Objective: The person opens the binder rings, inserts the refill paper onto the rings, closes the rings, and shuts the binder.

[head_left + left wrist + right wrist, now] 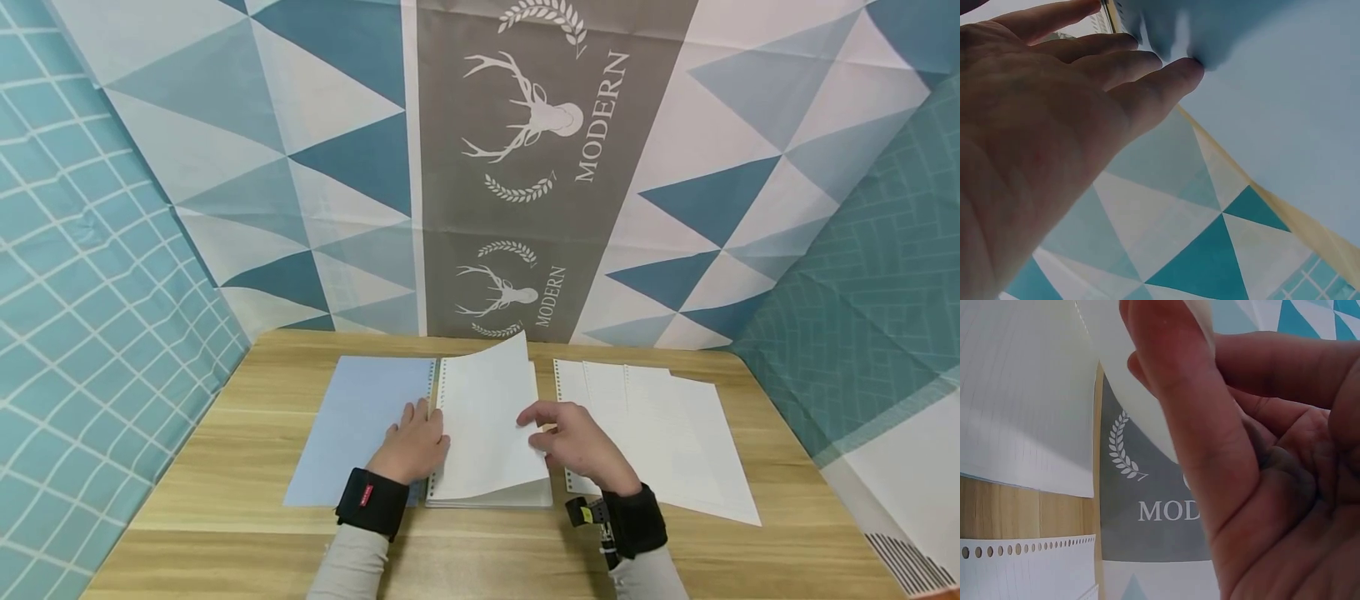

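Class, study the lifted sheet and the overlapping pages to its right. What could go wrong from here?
The lifted sheet is bowed and pinched near one edge by the right hand, so it might crease there. The pages overlap, and the right hand reaches over their edge, so a brush could shift them.

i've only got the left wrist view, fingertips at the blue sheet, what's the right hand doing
Observer: The right hand pinches the right edge of a white sheet, holding that side up.
Operator: ok what's under it
Observer: A stack of white paper; its near right corner shows below the raised sheet.
Operator: anything further right
Observer: Overlapping pages lie on the wooden table, with punched holes along their left edges.
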`<state>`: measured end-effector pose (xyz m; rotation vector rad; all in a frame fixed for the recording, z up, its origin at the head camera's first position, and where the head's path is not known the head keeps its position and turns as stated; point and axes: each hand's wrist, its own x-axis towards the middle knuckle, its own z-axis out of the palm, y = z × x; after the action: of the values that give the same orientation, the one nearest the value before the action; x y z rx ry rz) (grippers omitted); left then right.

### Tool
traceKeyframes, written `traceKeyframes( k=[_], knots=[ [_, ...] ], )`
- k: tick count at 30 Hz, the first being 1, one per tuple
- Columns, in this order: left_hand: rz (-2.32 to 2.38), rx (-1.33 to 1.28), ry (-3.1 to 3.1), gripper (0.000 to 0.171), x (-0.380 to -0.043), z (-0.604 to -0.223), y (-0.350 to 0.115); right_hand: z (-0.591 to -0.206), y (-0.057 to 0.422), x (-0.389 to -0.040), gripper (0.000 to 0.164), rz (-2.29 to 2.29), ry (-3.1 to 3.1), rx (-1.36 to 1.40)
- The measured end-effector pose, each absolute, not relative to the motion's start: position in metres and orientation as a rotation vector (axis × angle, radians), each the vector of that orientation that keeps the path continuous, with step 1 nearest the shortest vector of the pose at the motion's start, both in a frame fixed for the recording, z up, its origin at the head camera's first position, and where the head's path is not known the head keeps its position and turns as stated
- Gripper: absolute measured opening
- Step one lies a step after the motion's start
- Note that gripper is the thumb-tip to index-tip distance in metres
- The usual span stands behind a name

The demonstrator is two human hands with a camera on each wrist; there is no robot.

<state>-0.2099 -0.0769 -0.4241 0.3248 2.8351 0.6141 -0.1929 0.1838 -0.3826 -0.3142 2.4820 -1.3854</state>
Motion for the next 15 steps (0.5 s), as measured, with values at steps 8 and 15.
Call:
traceKeyframes(
  k=[8, 15],
  knots=[
    [0.586, 0.343, 2.844, 0.049, -0.21, -0.423, -0.079, -0.3807, 0.1821, -0.1915, 0.028, -1.424, 2.465, -0.324],
    [0.565, 0.351, 2.855, 0.045, -0.2095, -0.4234, -0.0788, -0.3828, 0.1807, -0.1929, 0.028, -1.383, 2.532, -0.376]
  ],
)
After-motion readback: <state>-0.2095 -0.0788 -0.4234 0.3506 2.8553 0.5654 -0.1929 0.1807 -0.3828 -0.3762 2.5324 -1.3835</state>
